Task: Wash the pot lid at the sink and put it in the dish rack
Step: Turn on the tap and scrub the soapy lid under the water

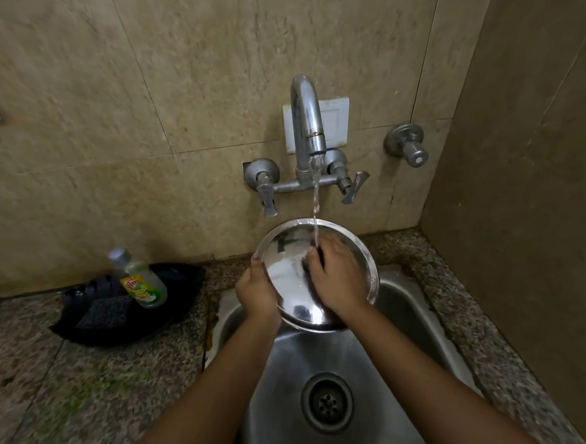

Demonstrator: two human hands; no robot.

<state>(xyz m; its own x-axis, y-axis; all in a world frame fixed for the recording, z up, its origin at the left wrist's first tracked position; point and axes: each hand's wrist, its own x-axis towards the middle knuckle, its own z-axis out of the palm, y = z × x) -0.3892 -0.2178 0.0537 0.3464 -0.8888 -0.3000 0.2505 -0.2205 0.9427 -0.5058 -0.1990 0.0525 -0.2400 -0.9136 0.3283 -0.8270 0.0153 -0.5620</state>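
1. The pot lid [290, 280] is held tilted over the back of the steel sink [407, 321], just below the wall tap [307, 118].
2. Its left rim is gripped by the left hand [256, 291], thumb laid over the edge and fingers hidden behind the metal; that hand is clamped on the lid.
3. The right hand [336, 277] is pressed flat-curled against the lid's shiny face; something dark is glimpsed under its fingers, but what it is cannot be told.
4. A thin stream of water [315, 193] is seen running from the spout and landing at the right hand's fingertips, on the upper part of the lid.
5. The two hands are kept close together, both in contact with the lid, which is raised clear of the drain [326, 403].
6. On the speckled stone surface [89, 388] to the left, a black tray [183, 297] is seen, with a dish-soap bottle [140, 279] leaning in it and a dark scrub pad [103, 314] lying just beside the bottle.
7. A separate valve knob [408, 144] is fixed to the tiled wall, to the right of the tap.
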